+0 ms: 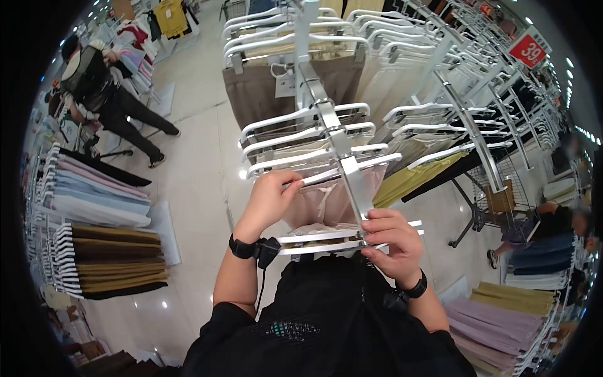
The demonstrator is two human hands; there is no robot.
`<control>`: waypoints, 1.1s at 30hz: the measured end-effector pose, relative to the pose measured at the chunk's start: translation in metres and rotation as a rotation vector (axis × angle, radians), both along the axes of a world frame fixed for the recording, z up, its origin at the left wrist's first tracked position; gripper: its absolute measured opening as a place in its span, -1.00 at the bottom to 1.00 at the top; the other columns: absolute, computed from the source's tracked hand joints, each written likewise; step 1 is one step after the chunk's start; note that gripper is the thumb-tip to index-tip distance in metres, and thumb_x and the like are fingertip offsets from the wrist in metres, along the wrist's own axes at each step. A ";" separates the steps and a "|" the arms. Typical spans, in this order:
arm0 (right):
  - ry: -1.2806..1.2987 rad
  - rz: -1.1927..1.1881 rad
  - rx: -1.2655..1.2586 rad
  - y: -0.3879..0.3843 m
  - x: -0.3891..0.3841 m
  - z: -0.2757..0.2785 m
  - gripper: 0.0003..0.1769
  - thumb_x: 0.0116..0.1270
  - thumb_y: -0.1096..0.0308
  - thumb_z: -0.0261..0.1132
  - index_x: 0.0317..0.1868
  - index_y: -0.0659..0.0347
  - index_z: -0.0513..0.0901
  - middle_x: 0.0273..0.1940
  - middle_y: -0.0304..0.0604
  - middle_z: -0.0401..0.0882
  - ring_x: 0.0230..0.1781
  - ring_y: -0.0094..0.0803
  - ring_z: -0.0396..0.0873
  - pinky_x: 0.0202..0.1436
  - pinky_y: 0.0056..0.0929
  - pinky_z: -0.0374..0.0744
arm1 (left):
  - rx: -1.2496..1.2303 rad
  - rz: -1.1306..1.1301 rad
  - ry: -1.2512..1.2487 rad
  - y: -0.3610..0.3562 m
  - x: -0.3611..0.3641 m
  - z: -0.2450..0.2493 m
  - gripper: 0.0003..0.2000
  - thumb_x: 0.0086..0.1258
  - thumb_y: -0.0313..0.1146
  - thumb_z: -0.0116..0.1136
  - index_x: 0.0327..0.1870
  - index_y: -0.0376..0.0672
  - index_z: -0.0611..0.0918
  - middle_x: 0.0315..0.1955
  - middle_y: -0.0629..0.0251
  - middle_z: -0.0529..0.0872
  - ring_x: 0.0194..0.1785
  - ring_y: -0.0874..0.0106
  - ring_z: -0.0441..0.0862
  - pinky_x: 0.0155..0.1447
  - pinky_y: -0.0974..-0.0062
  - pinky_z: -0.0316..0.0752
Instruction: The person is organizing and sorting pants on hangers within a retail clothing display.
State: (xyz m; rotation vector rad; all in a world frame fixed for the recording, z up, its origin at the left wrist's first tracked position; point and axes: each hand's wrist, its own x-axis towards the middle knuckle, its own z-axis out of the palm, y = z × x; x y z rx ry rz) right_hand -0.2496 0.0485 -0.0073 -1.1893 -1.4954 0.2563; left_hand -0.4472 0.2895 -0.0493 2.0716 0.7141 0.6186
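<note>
My left hand [271,200] is closed on the left end of a white hanger [330,179], from which pale pink trousers [320,204] hang. My right hand [394,245] is at the near end of the metal display rail [357,185]. Its fingers and thumb are curled around the middle of the nearest white hangers [320,248], close to my body, and partly cover their hooks. Farther along the same rail hang more white hangers [282,135] with beige trousers and grey-brown trousers [257,94], which carry a white tag [285,85].
Parallel rails [471,132] with white hangers stand to the right, one with yellow-green trousers [414,182]. A red price sign [527,50] is above them. A wire cart [502,195] stands at right. Folded-over trousers [119,261] hang at left. A person [103,88] stands at upper left.
</note>
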 end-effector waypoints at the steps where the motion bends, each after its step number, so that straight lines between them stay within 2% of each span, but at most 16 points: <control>1: 0.025 0.032 -0.001 0.002 0.002 0.001 -0.76 0.26 0.45 0.70 -0.10 0.22 0.85 0.08 -0.01 0.89 0.30 0.03 0.75 0.38 -0.02 0.67 | -0.029 0.007 -0.019 0.000 -0.002 -0.007 -0.84 0.54 -0.39 0.38 -0.06 -0.31 0.83 -0.21 -0.01 0.87 -0.13 0.01 0.81 -0.02 0.18 0.66; 4: 0.089 0.073 0.038 0.005 0.001 -0.002 -0.76 0.26 0.52 0.69 -0.09 0.23 0.86 0.13 -0.04 0.89 0.33 0.01 0.75 0.39 -0.06 0.69 | -0.096 0.001 -0.054 -0.001 -0.005 -0.023 -0.83 0.56 -0.41 0.38 -0.04 -0.34 0.83 -0.19 -0.01 0.88 -0.14 0.06 0.82 -0.02 0.21 0.65; 8: 0.149 0.047 0.048 0.002 -0.007 -0.003 -0.78 0.28 0.54 0.68 -0.12 0.21 0.84 0.12 -0.07 0.89 0.35 0.01 0.73 0.39 -0.05 0.66 | 0.022 -0.036 0.022 -0.006 -0.012 -0.017 -0.86 0.58 -0.43 0.36 -0.06 -0.34 0.83 -0.24 0.02 0.85 -0.18 0.14 0.80 -0.02 0.26 0.65; 10: 0.149 0.045 0.077 0.003 -0.009 -0.008 -0.81 0.32 0.52 0.63 -0.10 0.21 0.80 0.16 -0.13 0.85 0.40 -0.01 0.69 0.44 -0.04 0.66 | 0.087 -0.030 -0.048 -0.010 -0.011 -0.018 -0.85 0.59 -0.45 0.34 -0.07 -0.37 0.81 -0.25 0.05 0.82 -0.18 0.18 0.78 -0.01 0.25 0.64; 14: 0.188 0.019 0.100 0.001 -0.011 -0.008 -0.80 0.34 0.51 0.60 -0.11 0.23 0.75 0.15 -0.10 0.83 0.42 0.02 0.65 0.46 -0.03 0.63 | 0.046 -0.029 -0.007 0.003 -0.015 -0.036 -0.84 0.60 -0.47 0.32 -0.04 -0.41 0.79 -0.18 0.01 0.84 -0.13 0.20 0.78 0.03 0.28 0.64; 18: 0.218 0.071 0.121 0.003 -0.013 -0.010 -0.82 0.36 0.46 0.58 -0.16 0.24 0.71 0.13 -0.10 0.81 0.41 0.04 0.64 0.46 0.00 0.61 | -0.003 -0.041 -0.005 0.008 -0.019 -0.048 -0.86 0.57 -0.48 0.32 -0.07 -0.40 0.80 -0.21 0.02 0.85 -0.15 0.19 0.81 0.01 0.28 0.64; 20: 0.234 0.082 0.127 0.004 -0.014 -0.011 -0.84 0.35 0.47 0.56 -0.18 0.25 0.70 0.11 -0.11 0.81 0.40 0.04 0.64 0.47 0.00 0.60 | 0.009 -0.051 -0.147 0.015 -0.015 -0.064 -0.82 0.64 -0.44 0.30 -0.01 -0.43 0.79 -0.24 0.10 0.85 -0.17 0.45 0.73 -0.03 0.39 0.63; 21: 0.200 0.085 0.133 0.002 -0.013 -0.010 -0.83 0.41 0.49 0.56 -0.16 0.23 0.68 0.16 -0.09 0.80 0.43 0.09 0.62 0.44 0.03 0.62 | -0.131 0.003 0.157 -0.004 -0.022 -0.020 -0.74 0.59 -0.52 0.36 0.20 -0.41 0.80 0.08 -0.01 0.88 0.07 0.21 0.81 0.25 0.26 0.70; 22: 0.198 0.054 0.133 0.001 -0.014 -0.012 -0.83 0.41 0.49 0.56 -0.16 0.23 0.68 0.16 -0.09 0.80 0.43 0.09 0.62 0.44 0.03 0.62 | -0.131 -0.028 0.159 -0.011 -0.022 -0.015 -0.74 0.59 -0.52 0.36 0.20 -0.41 0.80 0.08 -0.01 0.88 0.07 0.21 0.81 0.25 0.26 0.70; 24: 0.212 0.064 0.149 0.005 -0.017 -0.016 -0.82 0.39 0.49 0.56 -0.19 0.22 0.66 0.15 -0.11 0.81 0.43 0.09 0.61 0.45 0.05 0.60 | -0.161 0.072 -0.008 -0.018 -0.027 -0.010 -0.77 0.66 -0.48 0.32 0.16 -0.47 0.79 0.00 -0.02 0.88 -0.02 0.24 0.79 0.20 0.24 0.70; 25: 0.238 0.069 0.162 0.007 -0.018 -0.017 -0.80 0.36 0.48 0.56 -0.21 0.20 0.65 0.13 -0.12 0.82 0.42 0.09 0.61 0.46 0.07 0.58 | 0.235 0.010 -0.056 -0.021 -0.030 -0.002 -0.78 0.65 -0.48 0.34 0.15 -0.44 0.79 -0.02 0.04 0.88 -0.02 0.29 0.78 0.17 0.26 0.70; 29: 0.237 0.070 0.172 0.009 -0.019 -0.017 -0.80 0.36 0.47 0.57 -0.22 0.20 0.64 0.12 -0.12 0.82 0.41 0.08 0.61 0.44 0.05 0.58 | 0.224 0.061 -0.198 -0.027 -0.052 0.004 -0.76 0.66 -0.47 0.34 0.19 -0.43 0.79 0.01 0.03 0.88 0.01 0.32 0.78 0.17 0.29 0.69; 31: 0.244 0.067 0.176 0.009 -0.019 -0.017 -0.79 0.36 0.46 0.56 -0.23 0.20 0.64 0.11 -0.11 0.82 0.40 0.08 0.61 0.43 0.04 0.59 | -0.059 -0.036 -0.047 -0.040 -0.060 0.014 -0.73 0.66 -0.46 0.34 0.24 -0.42 0.79 0.05 0.03 0.88 0.07 0.31 0.78 0.19 0.29 0.69; 33: 0.252 0.064 0.180 0.009 -0.020 -0.016 -0.80 0.37 0.46 0.56 -0.23 0.20 0.63 0.10 -0.11 0.82 0.40 0.07 0.62 0.43 0.04 0.59 | -0.068 -0.162 0.096 -0.063 -0.050 0.034 -0.71 0.67 -0.46 0.32 0.28 -0.40 0.78 0.10 0.03 0.87 0.10 0.31 0.77 0.20 0.31 0.69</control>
